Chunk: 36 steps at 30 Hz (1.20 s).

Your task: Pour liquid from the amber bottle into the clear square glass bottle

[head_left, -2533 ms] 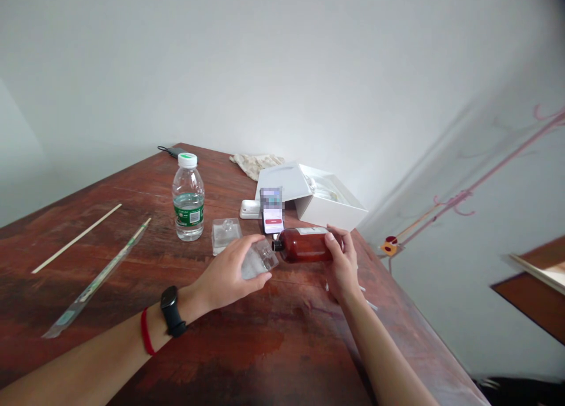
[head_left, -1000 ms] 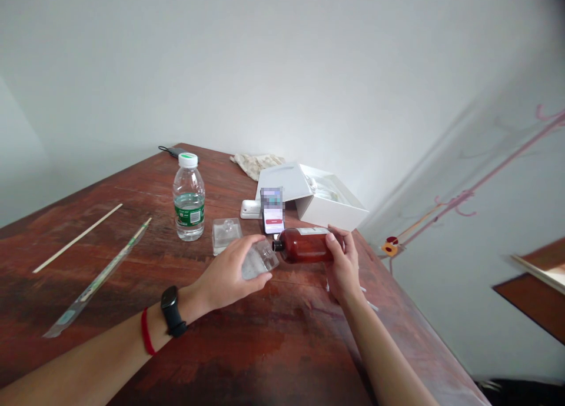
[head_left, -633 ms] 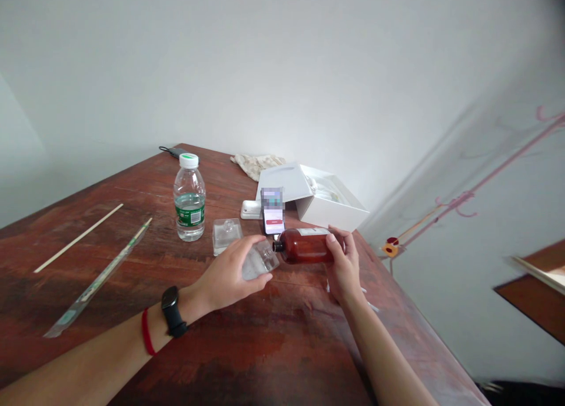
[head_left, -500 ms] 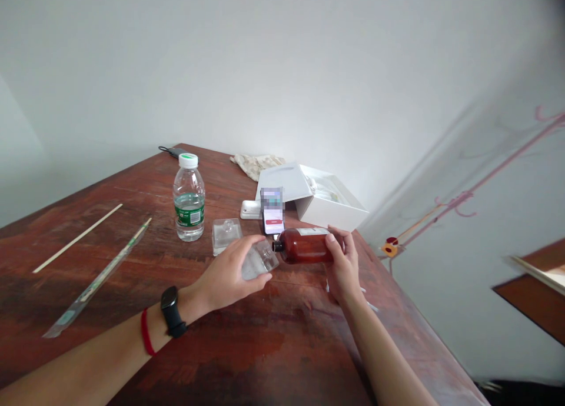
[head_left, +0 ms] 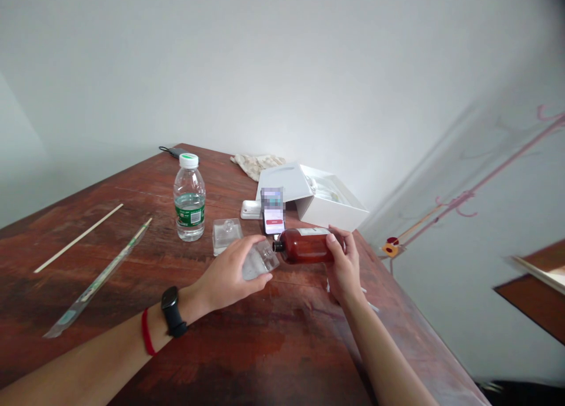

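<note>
My left hand (head_left: 225,273) curls over a small clear square glass bottle (head_left: 259,263), holding it tilted just above the wooden table (head_left: 273,347). My right hand (head_left: 344,265) grips a brown glass bottle (head_left: 303,246) with a white label, held on its side. The bottle's black-capped neck points left, almost touching the clear bottle. A second clear square glass bottle (head_left: 226,236) stands on the table, just beyond my left hand.
Further back stand a water bottle (head_left: 189,203) and a phone (head_left: 273,220), its upper screen blurred. Behind them lie a white open box (head_left: 329,197), a small white case (head_left: 251,210) and a crumpled cloth (head_left: 256,165). A wooden stick (head_left: 78,238) and a plastic-sleeved stick (head_left: 99,279) lie left. The table edge runs along the right.
The view has tilted slightly. Both hands and the bottles they hold stay in nearly the same places.
</note>
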### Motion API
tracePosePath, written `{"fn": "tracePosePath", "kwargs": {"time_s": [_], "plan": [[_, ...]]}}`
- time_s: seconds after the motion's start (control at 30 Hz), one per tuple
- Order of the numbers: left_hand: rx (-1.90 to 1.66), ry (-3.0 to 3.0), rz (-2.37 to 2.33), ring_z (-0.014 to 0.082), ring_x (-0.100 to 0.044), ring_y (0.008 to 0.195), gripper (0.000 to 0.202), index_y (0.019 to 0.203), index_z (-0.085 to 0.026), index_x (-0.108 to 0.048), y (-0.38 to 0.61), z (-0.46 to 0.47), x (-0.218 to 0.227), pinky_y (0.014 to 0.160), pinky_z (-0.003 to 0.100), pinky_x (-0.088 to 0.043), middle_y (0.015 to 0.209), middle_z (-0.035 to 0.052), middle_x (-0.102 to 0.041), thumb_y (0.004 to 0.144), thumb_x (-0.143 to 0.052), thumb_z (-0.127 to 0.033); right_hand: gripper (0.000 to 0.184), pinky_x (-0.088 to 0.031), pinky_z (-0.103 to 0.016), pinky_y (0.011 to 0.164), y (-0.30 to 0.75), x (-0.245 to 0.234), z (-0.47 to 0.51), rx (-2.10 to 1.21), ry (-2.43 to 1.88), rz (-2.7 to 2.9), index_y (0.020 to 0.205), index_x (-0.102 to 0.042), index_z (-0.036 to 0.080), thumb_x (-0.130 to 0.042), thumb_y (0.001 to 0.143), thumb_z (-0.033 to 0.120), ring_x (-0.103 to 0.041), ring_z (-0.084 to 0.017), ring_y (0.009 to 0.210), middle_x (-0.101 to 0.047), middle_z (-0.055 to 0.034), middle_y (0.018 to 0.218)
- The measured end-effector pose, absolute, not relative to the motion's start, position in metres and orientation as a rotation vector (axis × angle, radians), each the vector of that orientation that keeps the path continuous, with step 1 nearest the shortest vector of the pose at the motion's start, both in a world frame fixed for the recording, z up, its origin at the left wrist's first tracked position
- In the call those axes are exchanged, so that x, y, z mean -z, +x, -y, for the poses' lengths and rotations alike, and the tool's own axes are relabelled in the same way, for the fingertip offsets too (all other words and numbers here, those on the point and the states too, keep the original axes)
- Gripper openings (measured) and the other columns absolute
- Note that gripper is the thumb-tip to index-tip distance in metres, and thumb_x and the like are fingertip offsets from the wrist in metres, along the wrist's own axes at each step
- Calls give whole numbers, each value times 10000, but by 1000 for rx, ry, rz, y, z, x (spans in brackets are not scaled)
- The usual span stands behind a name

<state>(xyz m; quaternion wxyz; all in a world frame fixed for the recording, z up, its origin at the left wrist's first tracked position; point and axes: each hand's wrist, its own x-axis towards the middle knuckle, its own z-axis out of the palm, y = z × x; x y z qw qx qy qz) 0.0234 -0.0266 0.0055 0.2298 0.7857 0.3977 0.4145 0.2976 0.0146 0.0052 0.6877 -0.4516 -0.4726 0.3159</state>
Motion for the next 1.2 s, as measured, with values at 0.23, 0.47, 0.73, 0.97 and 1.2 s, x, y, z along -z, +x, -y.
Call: {"fn": "tracePosePath", "kwargs": {"time_s": [0.23,0.47,0.73,0.97,1.2], "plan": [[-1145,2161,-1097,328,-635,1320,631,1435,-231,-487,23,27,-5,1170,537,-490,1453,140,-640,877,-746,-371,390,-496,-366,871,299,-3,-17,-698,-1011,1064,1022,-708,275,-863,757,517,-655,-229,973,-724,-12,1025],[-1145,2158,-1096,329,-632,1325,628,1431,-233,-487,23,28,-5,1172,543,-485,1452,143,-640,877,-744,-377,395,-510,-360,842,299,-4,-15,-703,-1013,1067,1026,-703,274,-857,760,522,-654,-231,975,-720,-21,1041],[-1158,2158,-1098,331,-629,1329,627,1433,-233,-493,23,28,-4,1176,539,-481,1454,141,-639,877,-742,-381,427,-524,-363,820,297,-5,-15,-697,-1029,1064,1041,-699,267,-856,750,536,-664,-231,948,-723,-28,1039],[-1168,2160,-1090,331,-637,1315,627,1433,-245,-500,23,29,-5,1167,544,-490,1444,135,-647,873,-753,-369,404,-526,-367,842,297,-6,-14,-680,-1028,1065,1023,-703,269,-857,754,527,-671,-233,954,-729,-20,1030],[-1162,2156,-1106,334,-639,1316,625,1432,-241,-506,23,28,-5,1176,540,-483,1440,133,-652,872,-751,-370,412,-525,-363,836,300,-3,-16,-704,-1018,1057,1051,-699,273,-862,759,514,-670,-229,957,-726,-17,1039]]}}
